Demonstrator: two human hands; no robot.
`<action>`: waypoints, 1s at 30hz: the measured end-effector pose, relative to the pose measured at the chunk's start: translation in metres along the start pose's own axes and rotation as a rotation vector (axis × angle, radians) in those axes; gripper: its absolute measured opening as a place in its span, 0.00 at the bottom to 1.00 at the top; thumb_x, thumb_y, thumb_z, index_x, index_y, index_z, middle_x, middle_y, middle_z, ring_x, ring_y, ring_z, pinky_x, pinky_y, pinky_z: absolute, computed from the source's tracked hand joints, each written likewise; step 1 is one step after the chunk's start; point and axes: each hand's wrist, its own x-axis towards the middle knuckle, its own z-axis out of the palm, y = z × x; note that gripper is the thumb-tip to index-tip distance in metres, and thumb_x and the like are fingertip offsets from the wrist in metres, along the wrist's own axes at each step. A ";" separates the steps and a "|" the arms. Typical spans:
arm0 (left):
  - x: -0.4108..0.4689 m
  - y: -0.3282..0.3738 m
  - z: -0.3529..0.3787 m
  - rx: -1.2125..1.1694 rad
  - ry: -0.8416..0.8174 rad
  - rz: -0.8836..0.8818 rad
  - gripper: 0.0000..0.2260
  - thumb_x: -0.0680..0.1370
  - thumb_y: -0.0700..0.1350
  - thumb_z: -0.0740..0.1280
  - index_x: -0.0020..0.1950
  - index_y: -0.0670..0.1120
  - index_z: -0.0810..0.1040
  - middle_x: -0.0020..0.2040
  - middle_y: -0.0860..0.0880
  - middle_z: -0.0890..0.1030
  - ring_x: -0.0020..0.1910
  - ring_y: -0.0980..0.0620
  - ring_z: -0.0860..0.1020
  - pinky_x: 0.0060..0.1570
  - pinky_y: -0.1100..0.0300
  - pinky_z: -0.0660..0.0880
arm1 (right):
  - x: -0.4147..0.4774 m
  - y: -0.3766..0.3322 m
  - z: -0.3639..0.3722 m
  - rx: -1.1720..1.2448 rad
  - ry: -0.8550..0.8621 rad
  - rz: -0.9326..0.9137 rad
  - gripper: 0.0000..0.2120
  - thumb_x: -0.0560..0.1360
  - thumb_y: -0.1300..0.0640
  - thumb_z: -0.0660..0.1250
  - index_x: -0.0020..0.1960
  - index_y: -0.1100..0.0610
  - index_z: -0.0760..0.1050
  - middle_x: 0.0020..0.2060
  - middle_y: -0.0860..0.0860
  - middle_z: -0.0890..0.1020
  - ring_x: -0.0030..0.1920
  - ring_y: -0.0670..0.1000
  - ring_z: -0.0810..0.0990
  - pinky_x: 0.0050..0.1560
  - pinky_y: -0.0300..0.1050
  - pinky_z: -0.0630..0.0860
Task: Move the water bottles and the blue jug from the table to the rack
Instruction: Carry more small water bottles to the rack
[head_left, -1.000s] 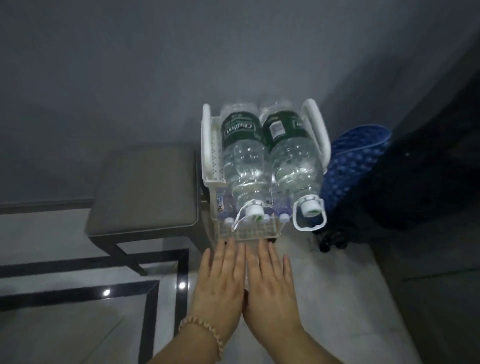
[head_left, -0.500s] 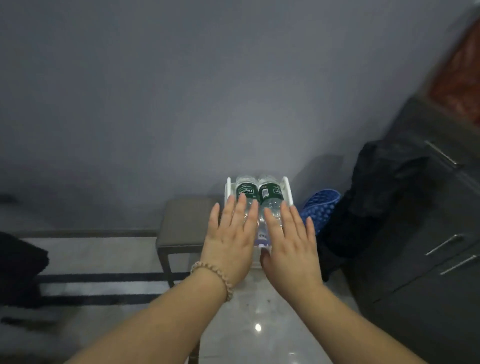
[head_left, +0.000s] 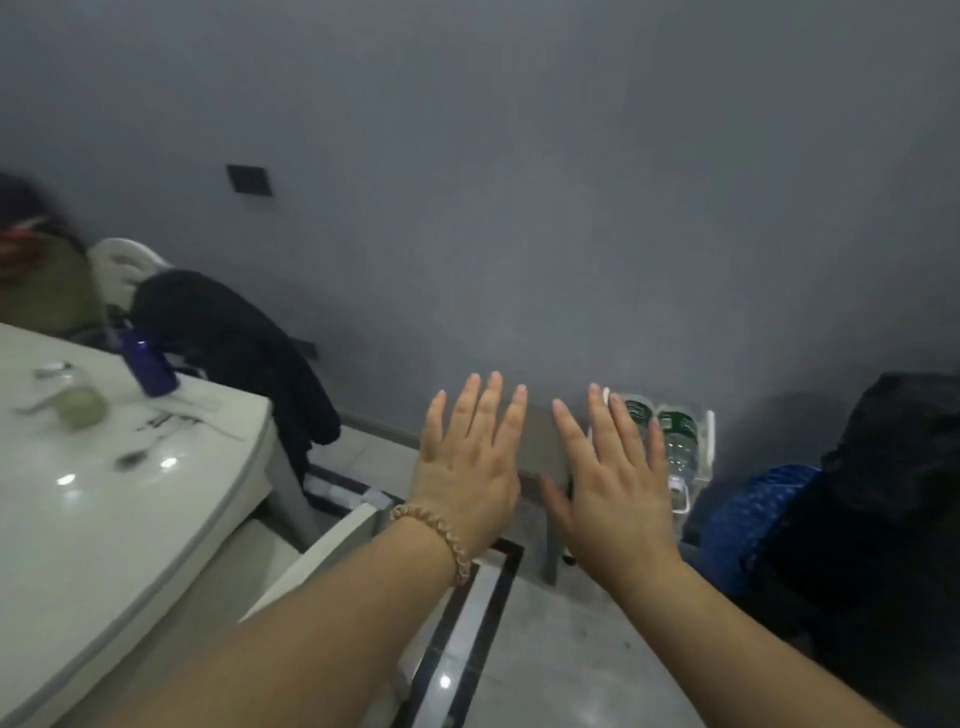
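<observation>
Head view: water bottles (head_left: 670, 436) behind right fingers (head_left: 613, 436)

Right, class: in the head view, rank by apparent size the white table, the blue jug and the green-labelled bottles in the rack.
1. White table, by far the largest.
2. and 3. Blue jug and either green-labelled bottle: they look similar, the bottles are partly hidden and at a different distance, so no ranking.

The floor (head_left: 561, 649) between the white table (head_left: 104, 519) and the dark bags (head_left: 857, 519) lies bare. A grey stool (head_left: 545, 447) stands just left of the rack (head_left: 709, 441), blocking it from that side. Both open hands, left hand (head_left: 467, 467) and right hand (head_left: 618, 493), hover empty before the stool.
</observation>
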 end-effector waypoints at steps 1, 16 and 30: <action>-0.011 -0.012 -0.009 0.011 0.004 -0.021 0.36 0.78 0.53 0.58 0.74 0.48 0.33 0.78 0.44 0.47 0.76 0.45 0.44 0.69 0.44 0.35 | -0.003 -0.015 -0.005 0.004 -0.010 -0.017 0.32 0.74 0.41 0.58 0.75 0.51 0.56 0.74 0.58 0.60 0.74 0.56 0.53 0.71 0.60 0.46; -0.333 -0.319 -0.140 0.197 -0.135 -0.314 0.30 0.78 0.63 0.47 0.76 0.50 0.50 0.77 0.44 0.54 0.75 0.40 0.55 0.68 0.43 0.39 | -0.123 -0.433 -0.033 0.253 -0.031 -0.302 0.29 0.77 0.38 0.45 0.75 0.49 0.54 0.75 0.56 0.58 0.75 0.57 0.53 0.72 0.58 0.43; -0.434 -0.491 -0.117 0.169 -0.193 -0.471 0.29 0.80 0.59 0.52 0.77 0.49 0.48 0.76 0.43 0.58 0.74 0.42 0.57 0.70 0.42 0.52 | -0.114 -0.635 0.019 0.205 -0.109 -0.483 0.29 0.76 0.42 0.56 0.75 0.50 0.57 0.75 0.56 0.59 0.74 0.57 0.56 0.72 0.58 0.44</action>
